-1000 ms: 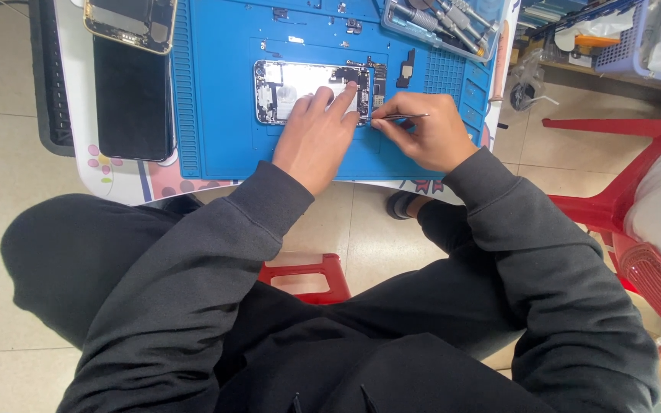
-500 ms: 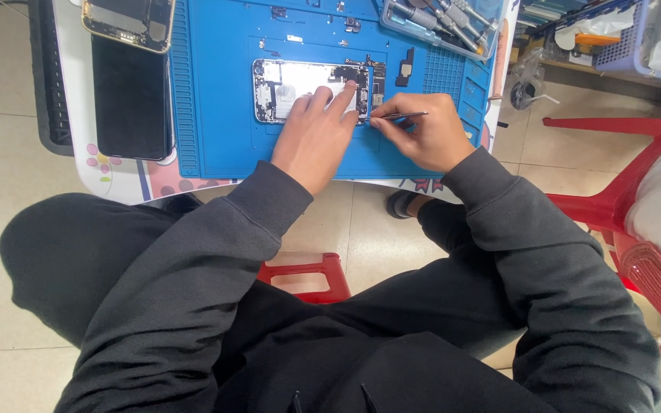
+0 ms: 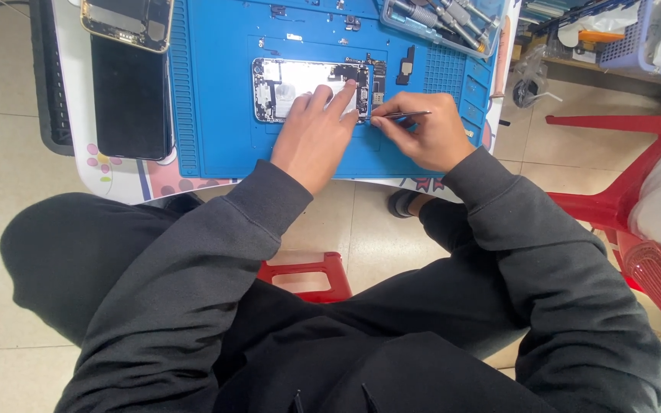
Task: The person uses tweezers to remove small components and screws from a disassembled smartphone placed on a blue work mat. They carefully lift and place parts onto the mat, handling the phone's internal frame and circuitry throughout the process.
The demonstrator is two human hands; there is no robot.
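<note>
Left hand (image 3: 315, 138) on opened phone (image 3: 300, 88), right hand (image 3: 422, 130) pinching tweezers (image 3: 401, 115) (blue mat (image 3: 216, 115))

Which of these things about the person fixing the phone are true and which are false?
1. The left hand rests on the opened phone. True.
2. The right hand holds a hammer. False: it holds a thin metal tool.
3. The mat under the phone is blue. True.
4. The stool beneath the person is green. False: it is red.
5. The tray of tools lies on the floor. False: it sits at the mat's far edge.
</note>
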